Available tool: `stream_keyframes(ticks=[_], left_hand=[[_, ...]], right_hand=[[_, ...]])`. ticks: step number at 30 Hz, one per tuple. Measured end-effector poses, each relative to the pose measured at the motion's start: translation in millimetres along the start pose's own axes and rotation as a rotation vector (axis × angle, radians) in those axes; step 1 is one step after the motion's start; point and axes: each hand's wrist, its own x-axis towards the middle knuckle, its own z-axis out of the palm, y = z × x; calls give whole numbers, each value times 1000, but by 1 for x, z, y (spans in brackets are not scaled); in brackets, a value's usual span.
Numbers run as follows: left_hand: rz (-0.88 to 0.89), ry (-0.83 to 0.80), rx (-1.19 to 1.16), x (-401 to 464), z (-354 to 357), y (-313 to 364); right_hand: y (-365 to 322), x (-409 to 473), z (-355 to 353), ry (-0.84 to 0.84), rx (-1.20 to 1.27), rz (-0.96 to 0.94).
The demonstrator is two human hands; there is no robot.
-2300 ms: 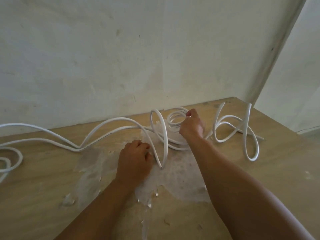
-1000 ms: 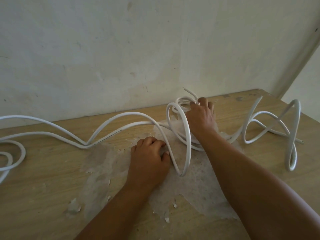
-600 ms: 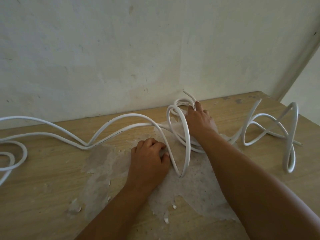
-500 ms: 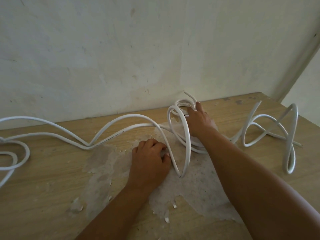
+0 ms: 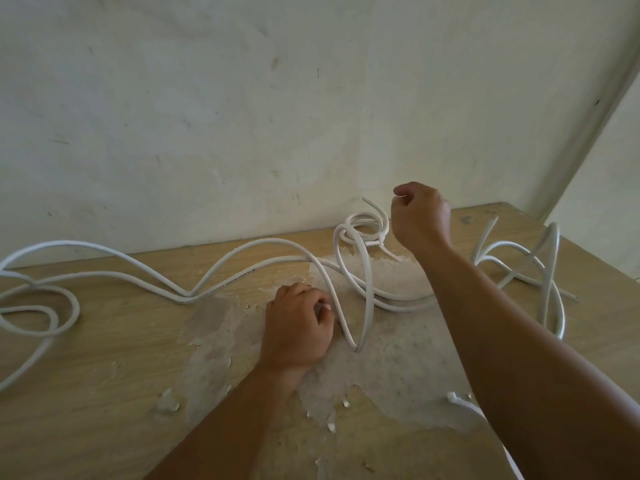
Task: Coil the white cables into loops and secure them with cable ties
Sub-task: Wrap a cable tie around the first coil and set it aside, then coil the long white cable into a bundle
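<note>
So the person's got a small coil (image 5: 363, 227) of white cable sitting at the back of the desk (image 5: 104, 358), right up near the wall (image 5: 242, 98). There's a cable tie (image 5: 386, 249) cinched on its front right side, tail sticking out toward the person. The right hand (image 5: 420, 216) is raised just beside and above the coil, fingers curled in like a loose fist; it might be pinching something tiny at the fingertips but honestly can't tell. The left hand (image 5: 298, 329) is down on the desk with fingers curled in, pressed against a tall standing loop (image 5: 360, 296) of the same cable, thumb side touching it.

The rest of the white cable (image 5: 138, 271) is a mess: long waves running off to the left edge, plus another springy tangle (image 5: 540, 271) over on the right side.

What could go wrong, imo:
- that upright loop looks stiff and loaded, so if the left hand lets off it'll probably flop or spring sideways and knock the little coil
- only one tie shows on the coil, and one cut end pokes up free at the back, so the turns could fan open when it gets picked up
- the long runs on the left could drag and kink if pulled in fast
- the right tangle could snag on itself while it's fed into the next loop
</note>
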Motion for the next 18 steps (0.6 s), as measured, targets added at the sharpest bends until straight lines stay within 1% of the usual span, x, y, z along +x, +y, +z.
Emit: stream_keyframes(ticks=[3, 6, 8, 12, 18], left_hand=[[-17, 93, -103, -5, -6, -2], [-13, 121, -110, -13, -19, -3], [1, 120, -90, -19, -32, -5], [7, 133, -14, -33, -65, -17], [-51, 241, 37, -57, -119, -59]], right_hand=[[-11, -17, -17, -42, 52, 16], [-18, -37, -26, -65, 74, 11], [-28, -49, -28, -74, 89, -28], [-60, -71, -20, -84, 61, -156], [-107, -123, 24, -87, -33, -443]])
